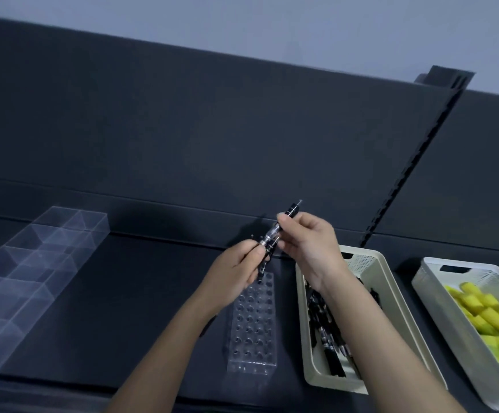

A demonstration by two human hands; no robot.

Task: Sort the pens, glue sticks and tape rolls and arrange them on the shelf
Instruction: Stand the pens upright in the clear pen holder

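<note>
Dark grey matt board forms the shelf [123, 293] and its back panel [182, 129], above which a pale wall [272, 19] is seen. A slotted upright [406, 165] is set into the panel toward the right.

A few black pens [275, 234] are held above the middle of the shelf, near its back edge. The fingers of the left hand [236, 275] are curled round their lower end, and those of the right hand [308, 242] are pinched on the upper part.

A clear holed block [254, 329] is stood beneath them, and a clear divided tray [33, 263] is placed toward the left edge. Toward the right edge, loose pens [328, 338] are kept in a beige basket [302, 323] and yellow glue sticks [486, 317] in a white basket [439, 308].
</note>
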